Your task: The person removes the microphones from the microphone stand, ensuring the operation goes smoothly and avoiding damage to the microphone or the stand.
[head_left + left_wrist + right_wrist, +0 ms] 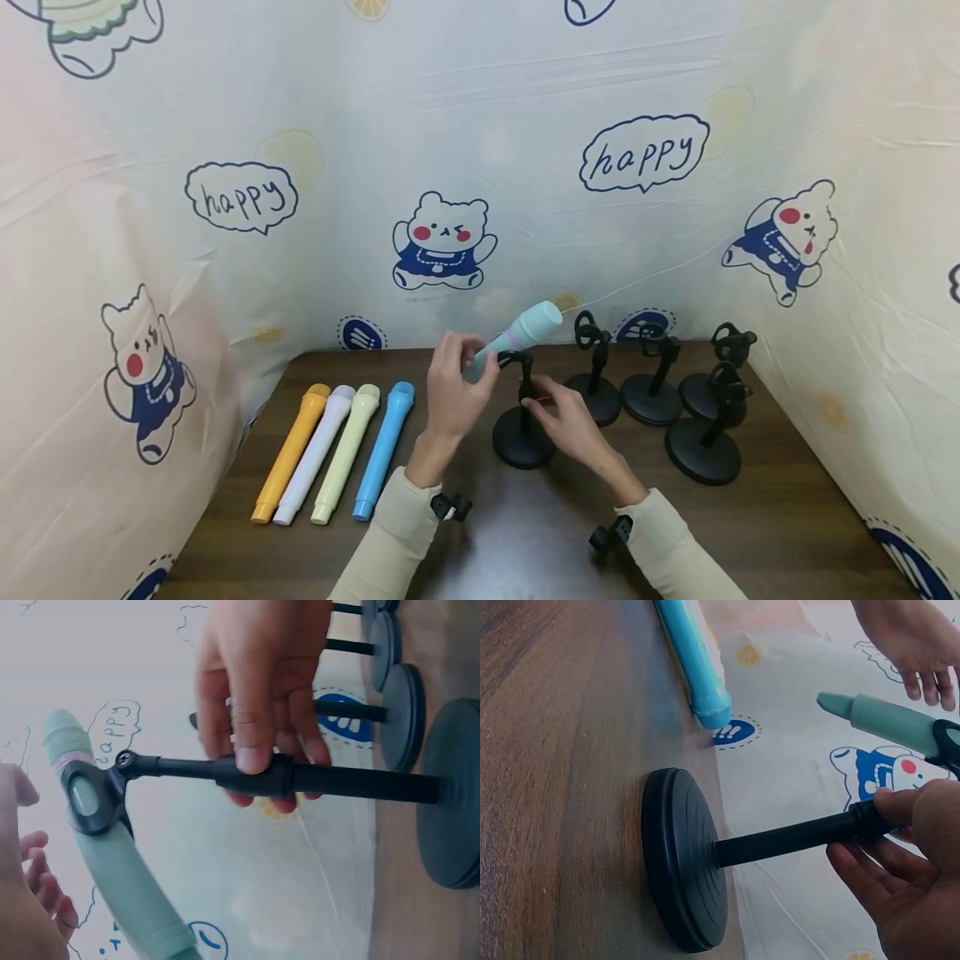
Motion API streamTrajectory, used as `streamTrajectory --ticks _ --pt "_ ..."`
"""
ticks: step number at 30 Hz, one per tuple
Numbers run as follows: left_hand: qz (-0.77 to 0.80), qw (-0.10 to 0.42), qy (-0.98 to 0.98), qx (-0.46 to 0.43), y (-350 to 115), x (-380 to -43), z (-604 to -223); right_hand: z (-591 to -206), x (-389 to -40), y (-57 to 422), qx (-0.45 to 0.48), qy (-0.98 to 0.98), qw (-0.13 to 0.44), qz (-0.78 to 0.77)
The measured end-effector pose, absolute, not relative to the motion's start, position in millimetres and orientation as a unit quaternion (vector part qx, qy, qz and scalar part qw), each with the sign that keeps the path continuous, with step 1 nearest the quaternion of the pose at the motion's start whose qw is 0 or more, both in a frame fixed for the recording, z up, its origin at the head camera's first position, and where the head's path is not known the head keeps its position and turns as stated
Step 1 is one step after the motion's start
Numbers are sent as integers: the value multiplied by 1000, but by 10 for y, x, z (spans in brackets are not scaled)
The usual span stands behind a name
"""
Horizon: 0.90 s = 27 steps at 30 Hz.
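A mint-green toy microphone (519, 332) sits tilted in the ring clip (94, 796) at the top of a black microphone stand (524, 437). The stand's round base (684, 859) rests on the table. My right hand (566, 417) grips the stand's pole at its thicker collar (255, 774), thumb on one side and fingers on the other. Beside the microphone is my left hand (457, 387), its fingers loosely bent. Both wrist views show a gap between the left hand (30, 862) and the microphone (896, 724).
Orange (291, 454), white (315, 454), pale yellow (346, 454) and blue (384, 450) toy microphones lie side by side on the table's left. Several black stands (651, 400) with empty clips stand at the right. A printed cloth (525, 167) hangs behind the wooden table (517, 533).
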<state>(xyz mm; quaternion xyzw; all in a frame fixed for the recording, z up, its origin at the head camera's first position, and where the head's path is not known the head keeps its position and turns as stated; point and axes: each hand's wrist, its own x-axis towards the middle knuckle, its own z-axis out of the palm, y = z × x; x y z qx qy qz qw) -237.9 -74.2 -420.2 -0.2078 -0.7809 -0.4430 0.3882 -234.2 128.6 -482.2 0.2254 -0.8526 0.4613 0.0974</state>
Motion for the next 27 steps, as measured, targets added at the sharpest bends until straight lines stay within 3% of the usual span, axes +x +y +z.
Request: streamTrajectory --ticks 10,27 --pt "-449 198 -845 -214 -758 -2444 -4207 -4826 -2344 1287 224 -853 97 460" --pt "-541 125 -801 -222 -769 -2480 -4265 -4804 -2316 1310 221 -855 85 461"
